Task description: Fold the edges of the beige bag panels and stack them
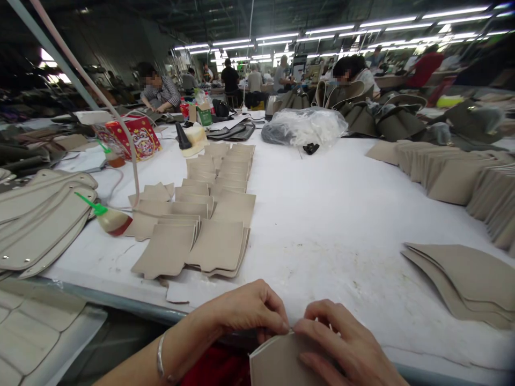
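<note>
At the table's front edge I hold a beige leather piece [277,360] that looks layered along its left edge. My left hand [257,311], with a silver bangle on the wrist, pinches the piece's top edge. My right hand [338,340] grips the same edge from the right, fingers curled over its face. The fingertips of both hands nearly meet there. Ahead and to the left, rows of similar beige leather pieces [217,244] lie overlapping on the white table [314,214]. A few curved beige pieces [462,279] are stacked to the right.
A glue bottle with a green nozzle [112,220] lies left, by a hanging hose [129,134]. Larger pale panels [44,214] are piled far left. Long stacks of beige pieces [454,174] stand right. A plastic bag [306,126] and red box [132,136] sit farther back. People work beyond.
</note>
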A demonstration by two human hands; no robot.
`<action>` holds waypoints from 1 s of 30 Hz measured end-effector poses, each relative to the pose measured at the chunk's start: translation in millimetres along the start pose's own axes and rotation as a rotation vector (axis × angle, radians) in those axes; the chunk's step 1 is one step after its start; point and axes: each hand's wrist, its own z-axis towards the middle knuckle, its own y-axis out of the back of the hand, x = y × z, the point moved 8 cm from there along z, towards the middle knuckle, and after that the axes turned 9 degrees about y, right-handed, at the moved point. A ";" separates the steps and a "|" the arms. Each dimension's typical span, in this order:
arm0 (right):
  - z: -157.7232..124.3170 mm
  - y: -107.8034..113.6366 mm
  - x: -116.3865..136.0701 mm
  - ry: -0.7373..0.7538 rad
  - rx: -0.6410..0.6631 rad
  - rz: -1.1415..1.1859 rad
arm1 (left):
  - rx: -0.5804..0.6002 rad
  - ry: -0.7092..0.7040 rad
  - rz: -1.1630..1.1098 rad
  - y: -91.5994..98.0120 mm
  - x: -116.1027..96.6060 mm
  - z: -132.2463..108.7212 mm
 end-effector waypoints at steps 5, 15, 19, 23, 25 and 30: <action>10.5 -0.2 9.0 0.038 -0.073 -0.032 | -0.027 -0.010 -0.059 -3.8 0.8 -1.1; 9.2 2.5 14.3 0.094 -0.148 -0.086 | -0.048 -0.021 -0.093 -5.1 1.0 -3.4; 11.2 4.1 19.7 0.139 -0.157 -0.097 | -0.059 -0.023 -0.072 -4.6 0.8 -3.3; 10.5 0.5 18.3 0.130 -0.135 -0.111 | -0.062 -0.022 -0.051 -4.7 -2.3 -4.4; 9.0 -1.4 16.3 0.121 -0.137 -0.099 | -0.065 -0.019 -0.038 -4.8 -2.9 -4.6; 10.3 -6.3 11.0 0.068 -0.083 -0.055 | -0.059 -0.006 0.045 -10.7 3.0 -4.6</action>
